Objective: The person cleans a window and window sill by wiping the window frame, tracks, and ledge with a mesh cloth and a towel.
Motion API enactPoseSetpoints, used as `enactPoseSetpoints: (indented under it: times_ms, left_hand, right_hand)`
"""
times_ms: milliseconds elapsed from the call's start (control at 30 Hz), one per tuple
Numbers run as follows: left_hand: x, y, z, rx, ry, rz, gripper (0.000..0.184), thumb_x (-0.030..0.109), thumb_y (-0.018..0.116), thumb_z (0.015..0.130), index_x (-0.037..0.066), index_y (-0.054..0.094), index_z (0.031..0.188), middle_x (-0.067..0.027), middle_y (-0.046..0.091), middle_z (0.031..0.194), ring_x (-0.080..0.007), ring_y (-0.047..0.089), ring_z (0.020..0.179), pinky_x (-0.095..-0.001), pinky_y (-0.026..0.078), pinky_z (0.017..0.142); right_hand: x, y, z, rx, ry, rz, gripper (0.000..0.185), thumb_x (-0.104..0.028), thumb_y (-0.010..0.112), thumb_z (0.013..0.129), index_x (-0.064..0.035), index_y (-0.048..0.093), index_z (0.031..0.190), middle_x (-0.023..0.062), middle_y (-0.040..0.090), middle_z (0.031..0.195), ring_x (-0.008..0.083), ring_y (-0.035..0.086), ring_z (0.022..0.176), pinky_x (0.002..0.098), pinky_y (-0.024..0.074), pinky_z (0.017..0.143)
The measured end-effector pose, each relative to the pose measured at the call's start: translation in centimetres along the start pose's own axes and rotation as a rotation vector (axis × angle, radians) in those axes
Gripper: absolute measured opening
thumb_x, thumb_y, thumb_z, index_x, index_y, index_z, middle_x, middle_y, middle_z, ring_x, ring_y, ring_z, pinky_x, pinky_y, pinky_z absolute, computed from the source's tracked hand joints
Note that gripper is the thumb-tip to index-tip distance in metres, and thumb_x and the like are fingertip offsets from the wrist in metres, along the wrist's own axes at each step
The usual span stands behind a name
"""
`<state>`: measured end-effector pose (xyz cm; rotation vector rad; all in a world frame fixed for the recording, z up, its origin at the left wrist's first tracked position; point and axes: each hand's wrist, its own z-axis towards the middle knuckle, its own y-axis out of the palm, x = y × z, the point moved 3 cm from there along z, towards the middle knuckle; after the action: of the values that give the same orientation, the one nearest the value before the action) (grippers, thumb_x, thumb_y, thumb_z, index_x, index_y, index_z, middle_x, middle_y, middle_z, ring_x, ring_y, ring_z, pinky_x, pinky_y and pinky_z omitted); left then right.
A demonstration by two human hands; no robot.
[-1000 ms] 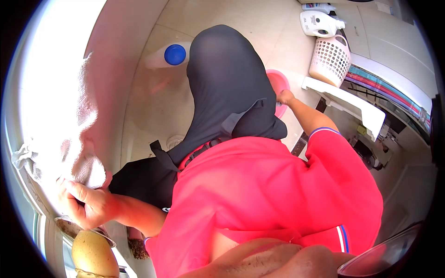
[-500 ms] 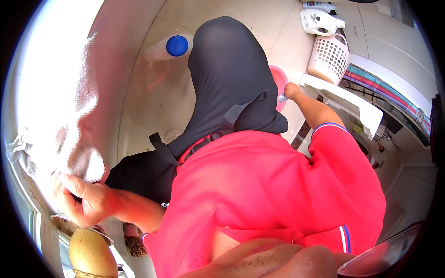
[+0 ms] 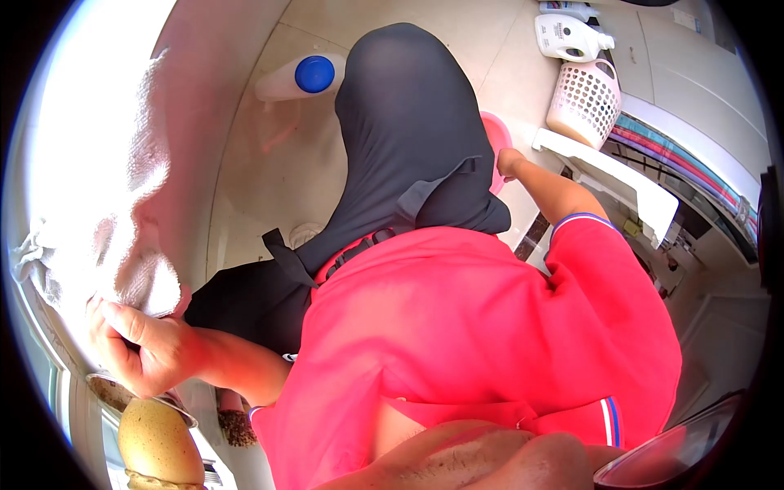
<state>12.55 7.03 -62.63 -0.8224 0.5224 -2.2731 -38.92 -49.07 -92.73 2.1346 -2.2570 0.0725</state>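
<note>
The white towel (image 3: 149,282) runs along the bright left side, its near end clasped in the left hand (image 3: 151,351). The towel work seems under way; glare hides how much is done or left. The right hand (image 3: 511,163) is at the pink basin (image 3: 495,131), its grip unclear; the dark-clothed knee (image 3: 408,98) partly blocks the basin. Beyond: a blue-lidded container (image 3: 279,80) far left, a basket (image 3: 581,102) far right.

I can read no words through my feed: the white handled jug (image 3: 572,38), upper right of the frame, bears a label (image 3: 563,31) too small to decipher.
</note>
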Motion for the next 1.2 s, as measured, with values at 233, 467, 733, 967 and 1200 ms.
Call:
enactPoseSetpoints:
  times_ms: [233, 467, 733, 967, 1200]
  left_hand:
    - [0.3, 0.1, 0.2, -0.014, 0.001, 0.026, 0.011, -0.006, 0.065, 0.092, -0.012, 0.071, 0.084, -0.0174, 0.074, 0.085, -0.0273, 0.071, 0.08, -0.0401, 0.06, 0.08]
    - [0.5, 0.4, 0.1, 0.015, -0.053, 0.011, 0.017, -0.003, 0.066, 0.093, -0.013, 0.065, 0.079, -0.0174, 0.07, 0.079, -0.0285, 0.068, 0.077, -0.0424, 0.059, 0.077]
    - [0.8, 0.6, 0.0, -0.009, -0.081, -0.013, 0.019, -0.004, 0.063, 0.093, -0.011, 0.062, 0.075, -0.017, 0.068, 0.079, -0.028, 0.067, 0.077, -0.0416, 0.058, 0.075]
    - [3.0, 0.7, 1.2, -0.099, -0.104, -0.019, 0.017, -0.006, 0.06, 0.089, -0.007, 0.056, 0.073, -0.0129, 0.061, 0.074, -0.0253, 0.056, 0.07, -0.039, 0.052, 0.072]
    - [3.2, 0.5, 2.3, -0.129, -0.079, -0.027, 0.019, -0.004, 0.062, 0.085, -0.001, 0.052, 0.07, -0.0129, 0.058, 0.073, -0.0314, 0.06, 0.077, -0.0442, 0.053, 0.081]
  right_hand:
    - [-2.5, -4.5, -3.5, 0.088, 0.331, 0.383, 0.034, -0.031, 0.062, 0.091, -0.0043, 0.078, 0.105, 0.0212, 0.074, 0.11, 0.0344, 0.071, 0.106, 0.0446, 0.0556, 0.093]
    - [-3.4, -6.8, -5.5, 0.161, 0.582, 0.676, 0.058, -0.049, 0.038, 0.108, -0.0039, 0.073, 0.12, 0.0222, 0.069, 0.128, 0.0402, 0.063, 0.122, 0.0505, 0.0492, 0.103]
    - [-3.7, -3.1, -2.2, 0.259, 0.552, 0.813, 0.061, -0.046, 0.034, 0.11, 0.0013, 0.072, 0.119, 0.0275, 0.068, 0.125, 0.0438, 0.063, 0.12, 0.0533, 0.0486, 0.102]
    - [-1.6, 2.8, 4.1, 0.381, 0.382, 0.856, 0.07, -0.049, 0.025, 0.109, 0.0034, 0.07, 0.121, 0.0322, 0.063, 0.131, 0.0468, 0.058, 0.126, 0.0534, 0.0419, 0.11]
    - [4.2, -18.5, -4.3, 1.238, 0.418, 0.986, 0.048, -0.018, 0.052, 0.094, 0.0043, 0.058, 0.136, 0.0306, 0.07, 0.118, 0.0398, 0.069, 0.114, 0.0442, 0.0519, 0.098]
